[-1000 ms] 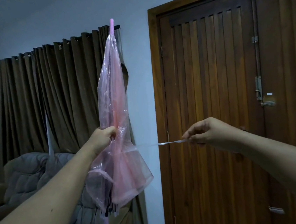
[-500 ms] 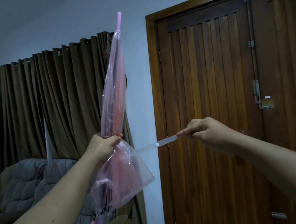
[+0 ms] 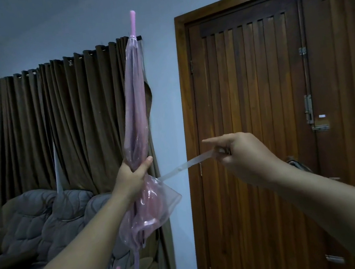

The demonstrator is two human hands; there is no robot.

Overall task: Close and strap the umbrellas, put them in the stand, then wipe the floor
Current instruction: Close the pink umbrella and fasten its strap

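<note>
Left hand (image 3: 133,178) grips folded pink umbrella (image 3: 135,108) upright before curtain (image 3: 72,123) | right hand (image 3: 240,156) pinches strap (image 3: 184,166) taut | risk: loose lower canopy may bulge if strap slackens.

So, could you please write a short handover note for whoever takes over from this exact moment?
Left hand grips the closed pink umbrella round its folded canopy, tip up, hooked handle down.
Right hand pinches the end of the clear strap, pulled out taut to the right, towards the wooden door.
Done: this umbrella is closed and its canopy gathered.
Left: wrap and fasten the strap, put the umbrella in the stand, handle any other umbrellas, wipe the floor. Neither the stand nor the floor is in view.
</note>
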